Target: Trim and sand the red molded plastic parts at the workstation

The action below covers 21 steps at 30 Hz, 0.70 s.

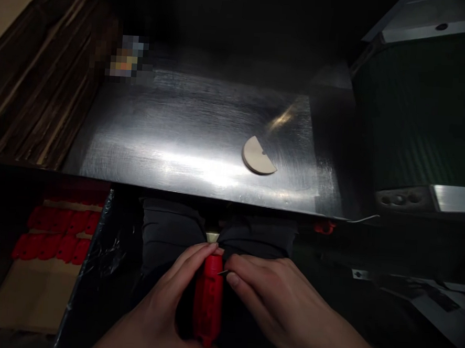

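A red plastic part [209, 304] stands lengthwise over my lap, below the front edge of the metal table. My left hand [170, 296] grips it, with fingertips at its top end and the thumb side near its bottom. Just to the right, my right hand [265, 286] pinches a thin dark pointed tool [223, 272], whose tip touches or nearly touches the upper part of the red piece. Most of the tool is hidden inside my fingers.
A pale half-round piece [257, 157] lies on the metal table [172, 123]. Stacked cardboard [42, 68] rises at the left. Below it, a box [32, 293] holds several red parts [62, 221]. A green conveyor belt [429, 112] is at the right.
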### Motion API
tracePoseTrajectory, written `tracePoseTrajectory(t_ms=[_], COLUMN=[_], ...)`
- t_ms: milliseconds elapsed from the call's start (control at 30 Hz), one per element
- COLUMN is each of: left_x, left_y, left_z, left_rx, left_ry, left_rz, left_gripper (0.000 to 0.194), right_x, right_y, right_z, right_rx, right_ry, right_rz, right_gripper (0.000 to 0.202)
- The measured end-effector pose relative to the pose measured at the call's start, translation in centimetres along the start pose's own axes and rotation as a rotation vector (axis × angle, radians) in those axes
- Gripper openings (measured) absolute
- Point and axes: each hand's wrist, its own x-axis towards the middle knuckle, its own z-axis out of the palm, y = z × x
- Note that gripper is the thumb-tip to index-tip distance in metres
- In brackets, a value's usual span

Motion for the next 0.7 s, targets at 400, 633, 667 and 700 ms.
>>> tracePoseTrajectory(t_ms=[400,633,667,700], left_x=[0.0,0.0,0.1,0.1], left_y=[0.5,0.4,0.3,0.3], left_z=[0.0,-0.2,-0.3,-0.3], left_rx=[0.059,0.135,0.147,0.155], left_ry=[0.038,0.032,0.025,0.018], left_rz=[0.006,0.036,0.050,0.064], left_gripper=[0.133,0.134,0.134,0.134], right_x=[0.4,-0.1,-0.1,-0.2], right_y=[0.0,0.1,0.1,0.0], right_z=[0.9,1.1,1.0,0.8], right_rx=[-0.023,-0.136,-0.123,-0.106], right_ry=[0.068,0.067,0.044,0.025], right_rz=[-0.008,-0.012,-0.003,0.004], right_gripper=[0.035,0.031,0.030,0.029])
